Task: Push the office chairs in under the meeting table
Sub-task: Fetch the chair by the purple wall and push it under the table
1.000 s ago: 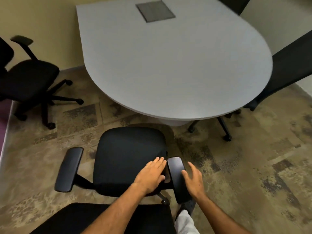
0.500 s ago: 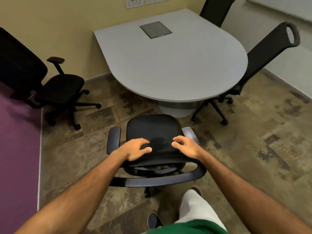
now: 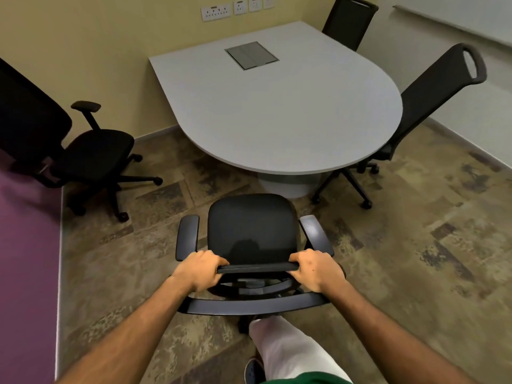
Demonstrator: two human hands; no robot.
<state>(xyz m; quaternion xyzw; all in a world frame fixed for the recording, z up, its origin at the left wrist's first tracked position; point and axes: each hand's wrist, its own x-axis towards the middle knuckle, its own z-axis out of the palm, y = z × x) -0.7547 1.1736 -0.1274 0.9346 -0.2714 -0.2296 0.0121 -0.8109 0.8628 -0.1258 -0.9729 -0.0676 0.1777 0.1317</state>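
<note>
Here both hands hold the top bar of a black chair (image 3: 252, 225). The left hand (image 3: 198, 270) is wrapped tight around the left end of the bar, and the right hand (image 3: 314, 268) is wrapped tight around the right end. The fingers curl over the front of the bar. This chair stands on the floor just in front of the round end of the meeting table (image 3: 277, 115). Its seat faces the table but is not under it. It has two arm rests, one on each side of the seat.

The table is big and pale grey. One end is straight and sits against the yellow wall (image 3: 110, 51). The other end is round. A grey metal flap (image 3: 251, 55) is set flat into the top near the wall. The rest of the top is bare.

A second black chair (image 3: 432, 98) with a tall thin back is on the right, with its seat tucked under the table edge. A third chair (image 3: 350, 22) stands at the far corner, close to the table. A fourth chair (image 3: 94, 156) is off to the left, well apart from the table, near the wall.

The floor is a carpet (image 3: 415, 245) with brown and tan patches. A purple surface (image 3: 27, 259) runs down the left side. White wall sockets (image 3: 216, 12) sit in a row on the yellow wall above the table. One leg in pale trousers (image 3: 288, 353) and a dark shoe (image 3: 253, 371) show below the chair.
</note>
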